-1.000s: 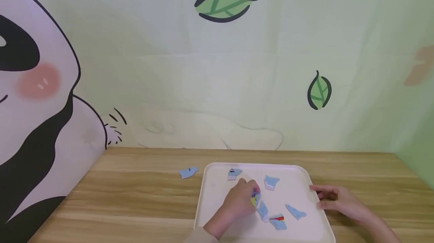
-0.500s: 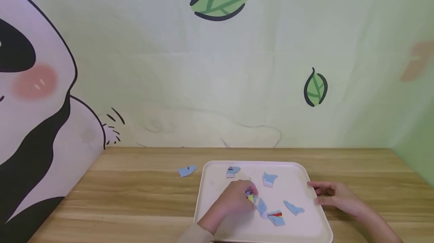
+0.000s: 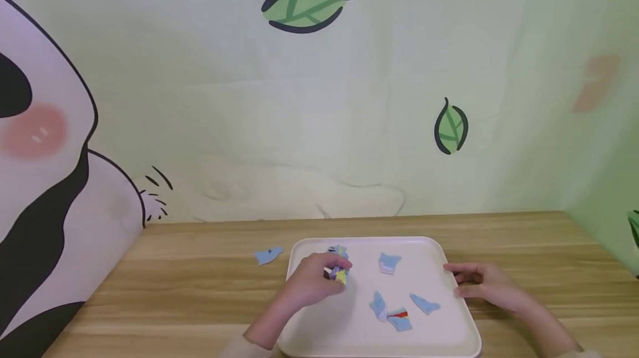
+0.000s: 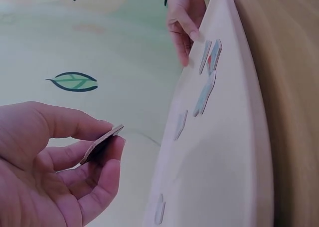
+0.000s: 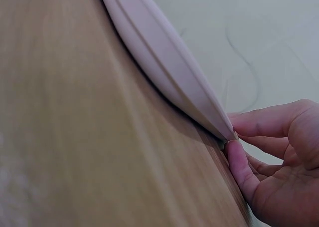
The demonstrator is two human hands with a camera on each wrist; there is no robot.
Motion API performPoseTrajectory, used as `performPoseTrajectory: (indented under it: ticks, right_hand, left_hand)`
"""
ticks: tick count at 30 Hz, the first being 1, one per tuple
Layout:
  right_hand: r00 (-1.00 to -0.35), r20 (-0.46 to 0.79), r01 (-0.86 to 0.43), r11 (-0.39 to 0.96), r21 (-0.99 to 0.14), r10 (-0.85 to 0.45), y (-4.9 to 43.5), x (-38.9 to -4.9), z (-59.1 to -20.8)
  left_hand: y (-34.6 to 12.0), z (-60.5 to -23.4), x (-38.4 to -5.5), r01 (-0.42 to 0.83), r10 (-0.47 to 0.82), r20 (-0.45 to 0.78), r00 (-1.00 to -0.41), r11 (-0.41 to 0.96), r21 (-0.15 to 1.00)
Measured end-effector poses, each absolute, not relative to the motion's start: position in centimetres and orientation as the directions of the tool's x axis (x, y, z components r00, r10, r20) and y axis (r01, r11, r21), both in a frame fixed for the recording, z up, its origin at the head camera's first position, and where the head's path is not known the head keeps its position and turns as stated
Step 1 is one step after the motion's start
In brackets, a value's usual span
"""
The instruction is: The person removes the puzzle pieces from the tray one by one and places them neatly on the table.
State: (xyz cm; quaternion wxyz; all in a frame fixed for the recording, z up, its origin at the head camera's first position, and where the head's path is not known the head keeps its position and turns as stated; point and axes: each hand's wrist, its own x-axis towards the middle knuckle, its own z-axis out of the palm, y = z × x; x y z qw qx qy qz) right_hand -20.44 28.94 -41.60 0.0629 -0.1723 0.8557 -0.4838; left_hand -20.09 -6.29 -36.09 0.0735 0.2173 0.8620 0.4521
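My left hand (image 3: 314, 280) pinches a puzzle piece (image 3: 341, 276) with yellow and purple print, raised over the left part of the white tray (image 3: 349, 341). In the left wrist view this puzzle piece (image 4: 102, 143) shows edge-on between thumb and fingers, apart from the tray. Just behind the hand lies a blue piece (image 3: 331, 249), partly hidden. Other blue pieces on the tray are one at the back (image 3: 389, 262), two near the front that touch or nearly touch, one long (image 3: 379, 307) and one red-striped (image 3: 400, 320), and a pointed one (image 3: 424, 303). My right hand (image 3: 491, 286) holds the tray's right rim (image 5: 219, 122).
Left of the tray, a blue puzzle piece (image 3: 268, 255) lies on the wooden table (image 3: 199, 280). A pale green wall cloth (image 3: 249, 125) with a printed panda (image 3: 40, 236) and leaves stands behind the table.
My left hand has lifted the colourful piece away from the long blue piece and carried it left and back. The right hand stays at the rim. The head view has turned slightly right.
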Motion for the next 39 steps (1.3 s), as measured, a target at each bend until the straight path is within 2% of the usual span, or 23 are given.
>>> performPoseTrajectory:
  ticks: [12,21,32,39]
  right_hand:
    - [-0.931,0.059,-0.225,0.440,-0.869,-0.359,28.8,-20.2,-41.9]
    - [-0.927,0.068,-0.235,0.431,-0.871,-0.368,28.8,-20.2,-42.0]
    - [-0.917,0.083,-0.263,0.434,-0.862,-0.391,29.0,-20.2,-42.3]
    - [-0.920,0.088,-0.267,0.446,-0.854,-0.382,29.1,-20.4,-42.3]
  left_hand:
    - [-10.6,-36.0,-19.1,0.255,0.369,0.078,-0.926,0.462,0.849]
    - [-13.7,-36.3,-18.7,0.191,0.262,0.080,-0.962,0.433,0.881]
    - [-16.2,-37.0,-19.6,0.109,0.152,0.064,-0.986,0.312,0.944]
    - [-17.8,-37.5,-20.4,0.068,0.055,0.052,-0.997,0.343,0.937]
